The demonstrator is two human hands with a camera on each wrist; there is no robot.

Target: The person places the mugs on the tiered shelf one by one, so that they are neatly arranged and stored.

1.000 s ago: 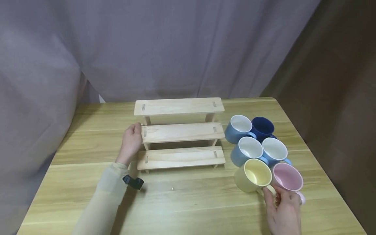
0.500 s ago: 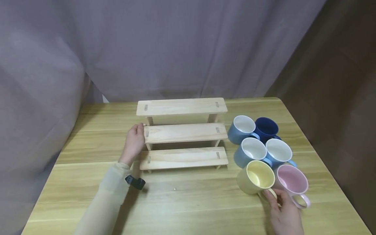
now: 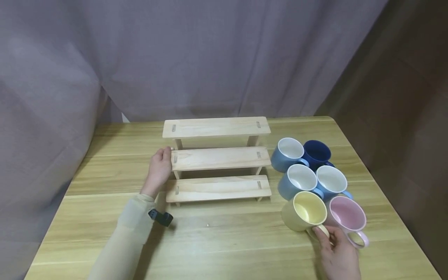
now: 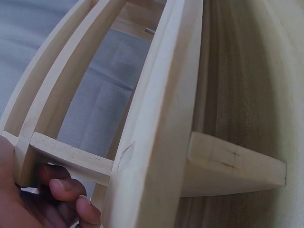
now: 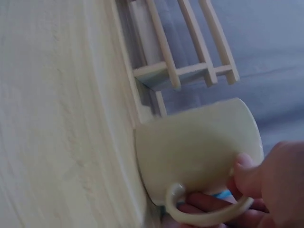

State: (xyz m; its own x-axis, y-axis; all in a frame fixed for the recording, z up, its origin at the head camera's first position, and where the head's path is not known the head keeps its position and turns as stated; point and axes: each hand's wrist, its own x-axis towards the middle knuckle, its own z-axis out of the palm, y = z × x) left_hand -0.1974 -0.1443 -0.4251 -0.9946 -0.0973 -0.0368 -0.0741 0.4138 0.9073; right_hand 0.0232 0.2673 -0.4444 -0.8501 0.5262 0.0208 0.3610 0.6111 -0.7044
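In the head view my left hand [image 3: 159,171] grips the left end of the middle board of a three-step wooden display stand [image 3: 220,158]. The left wrist view shows its fingers [image 4: 68,188] curled beneath that board's end. At the right, my right hand [image 3: 338,249] pinches the handle of a pale yellow mug [image 3: 289,216], which stands upright at the front of a mug group. The right wrist view shows the thumb against the yellow mug's wall [image 5: 194,147] and fingers behind the handle. A pink mug [image 3: 347,213] stands close beside it, its handle free of my hand.
Behind the yellow and pink mugs stand light blue mugs [image 3: 287,186] and a dark blue mug [image 3: 316,153], close together near the stand's right end. They share a wood-grain table [image 3: 210,252]. A grey curtain [image 3: 210,58] hangs behind, with a brown panel [image 3: 402,97] at right.
The whole view has shifted slightly. My right hand has drawn away from the pink mug's handle, while it keeps hold of the yellow mug's handle. The left hand stays on the stand.
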